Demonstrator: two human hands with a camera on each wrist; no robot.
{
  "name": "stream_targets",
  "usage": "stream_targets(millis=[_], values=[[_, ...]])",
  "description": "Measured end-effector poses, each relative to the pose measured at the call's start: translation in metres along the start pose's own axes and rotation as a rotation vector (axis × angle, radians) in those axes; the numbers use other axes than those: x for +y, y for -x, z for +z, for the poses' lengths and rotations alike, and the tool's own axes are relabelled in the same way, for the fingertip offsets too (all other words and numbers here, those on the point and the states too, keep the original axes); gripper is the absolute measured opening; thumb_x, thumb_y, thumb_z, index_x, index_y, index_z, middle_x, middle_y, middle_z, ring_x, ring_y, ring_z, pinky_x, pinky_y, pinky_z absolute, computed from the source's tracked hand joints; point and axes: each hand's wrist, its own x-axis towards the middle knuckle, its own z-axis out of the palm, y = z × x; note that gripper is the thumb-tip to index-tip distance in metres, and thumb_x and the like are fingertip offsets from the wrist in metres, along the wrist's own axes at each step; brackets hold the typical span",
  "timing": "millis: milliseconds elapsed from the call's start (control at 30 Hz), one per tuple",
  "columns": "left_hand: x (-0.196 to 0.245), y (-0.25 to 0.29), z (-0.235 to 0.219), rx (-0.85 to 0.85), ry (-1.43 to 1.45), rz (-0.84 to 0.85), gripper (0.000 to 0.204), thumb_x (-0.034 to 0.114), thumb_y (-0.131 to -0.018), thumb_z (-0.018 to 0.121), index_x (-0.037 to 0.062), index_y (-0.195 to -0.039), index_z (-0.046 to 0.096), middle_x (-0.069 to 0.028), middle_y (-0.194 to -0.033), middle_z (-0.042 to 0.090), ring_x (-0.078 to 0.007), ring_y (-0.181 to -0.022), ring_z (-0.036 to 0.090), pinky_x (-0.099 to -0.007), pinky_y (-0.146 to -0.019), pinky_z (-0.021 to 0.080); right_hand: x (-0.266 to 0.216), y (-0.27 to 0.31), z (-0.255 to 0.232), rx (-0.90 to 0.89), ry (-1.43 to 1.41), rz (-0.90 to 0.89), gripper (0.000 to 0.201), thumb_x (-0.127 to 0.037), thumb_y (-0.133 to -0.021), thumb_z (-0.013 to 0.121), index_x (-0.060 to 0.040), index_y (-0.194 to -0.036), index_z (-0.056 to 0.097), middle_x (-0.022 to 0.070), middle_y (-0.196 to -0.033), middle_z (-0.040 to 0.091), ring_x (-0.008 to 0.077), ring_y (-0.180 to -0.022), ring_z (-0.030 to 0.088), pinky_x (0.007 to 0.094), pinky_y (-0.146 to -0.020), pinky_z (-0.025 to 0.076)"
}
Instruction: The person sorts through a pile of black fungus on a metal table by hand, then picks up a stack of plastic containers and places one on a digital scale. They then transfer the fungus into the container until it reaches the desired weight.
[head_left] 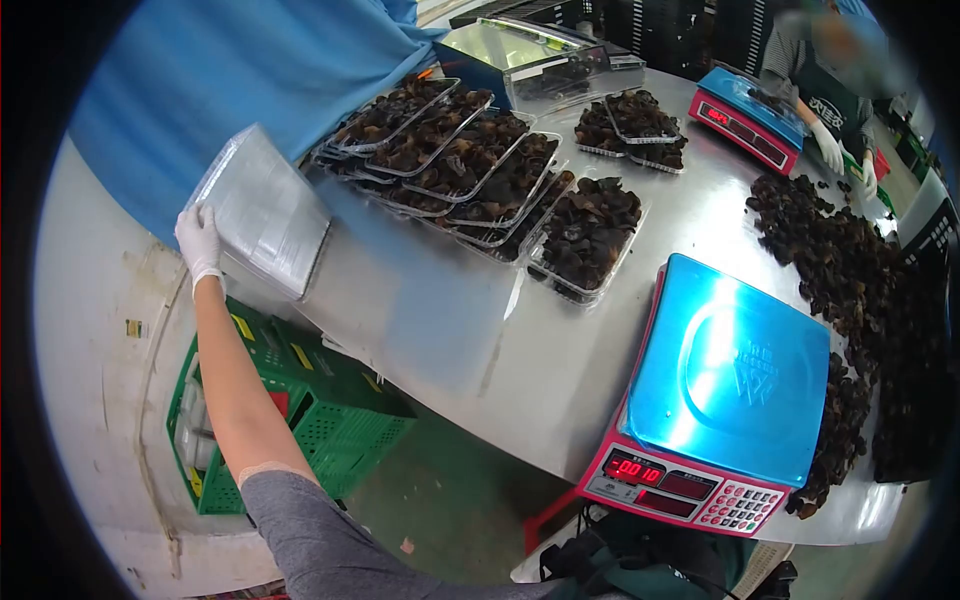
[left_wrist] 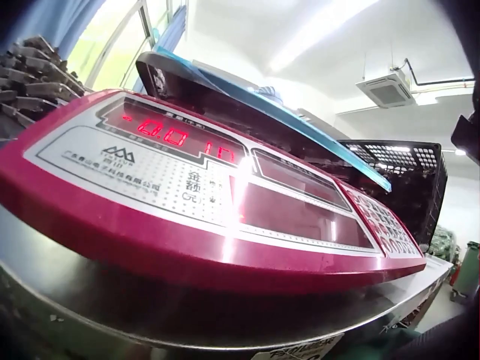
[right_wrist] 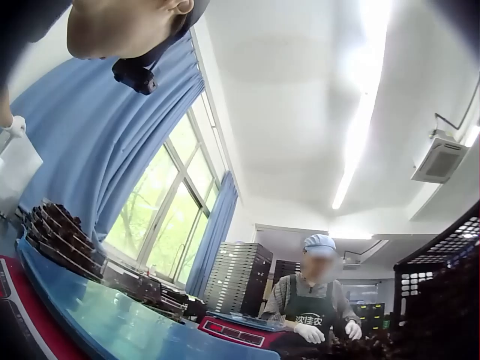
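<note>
At the table's left end my white-gloved left hand [head_left: 200,238] grips the outer edge of a stack of clear plastic trays [head_left: 265,215]. The stack leans at a tilt there, and the same glove [right_wrist: 15,129] shows at the left of the right wrist view. My right hand appears in none of the views. A red scale with a blue pan [head_left: 735,370] stands at the table's front, its pan bare. Its display [left_wrist: 176,135] glows -0.010. Filled trays of dark wood ear mushrooms [head_left: 470,160] are piled behind, with one filled tray [head_left: 585,240] set in front.
Loose mushrooms [head_left: 840,270] lie heaped along the right side. Across the table, a person in white gloves [right_wrist: 309,332] works beside a second scale [head_left: 745,120]. Green crates [head_left: 340,435] stand below the left edge; a blue curtain [head_left: 240,80] hangs behind.
</note>
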Motion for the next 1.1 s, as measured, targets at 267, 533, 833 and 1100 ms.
stream_targets(millis=[267, 533, 833, 1100], values=[[0.023, 0.078, 0.026, 0.373, 0.29, -0.331, 0.132, 0.049, -0.067, 0.088, 0.0047, -0.159, 0.004, -0.0299, -0.159, 0.016, -0.0453, -0.147, 0.017, -0.0534, -0.12, 0.018, -0.043, -0.025, 0.002, -0.052, -0.038, 0.253, 0.042, -0.029, -0.094, 0.06, -0.0037, -0.127, 0.064, 0.0239, -0.13, 0.06, 0.0359, -0.12, 0.057, 0.0399, -0.103, 0.045], [0.016, 0.201, 0.087, -0.066, 0.459, -0.655, 0.14, 0.037, -0.067, 0.091, 0.0019, -0.157, -0.01, -0.024, -0.165, 0.002, -0.036, -0.153, 0.009, -0.0435, -0.125, 0.013, -0.075, -0.038, 0.01, -0.047, -0.04, 0.268, 0.041, -0.028, -0.094, 0.06, -0.0034, -0.126, 0.065, 0.0236, -0.129, 0.061, 0.0353, -0.118, 0.057, 0.0396, -0.102, 0.046], [0.013, 0.199, 0.106, -0.062, 0.687, -0.663, 0.135, 0.026, -0.07, 0.089, 0.0024, -0.157, -0.011, -0.0247, -0.164, 0.008, -0.0336, -0.151, 0.017, -0.0405, -0.123, 0.016, -0.098, -0.037, 0.02, -0.034, -0.049, 0.286, 0.039, -0.027, -0.095, 0.059, -0.003, -0.126, 0.065, 0.0232, -0.128, 0.062, 0.0346, -0.117, 0.058, 0.0394, -0.101, 0.046], [0.02, 0.195, 0.115, 0.004, 0.597, -0.626, 0.132, 0.021, -0.069, 0.089, 0.0, -0.157, -0.006, -0.0273, -0.162, 0.01, -0.0377, -0.15, 0.017, -0.0439, -0.123, 0.017, -0.116, -0.046, 0.026, -0.043, -0.052, 0.264, 0.038, -0.026, -0.096, 0.059, -0.0027, -0.125, 0.065, 0.0229, -0.127, 0.062, 0.034, -0.115, 0.059, 0.0391, -0.1, 0.047]])
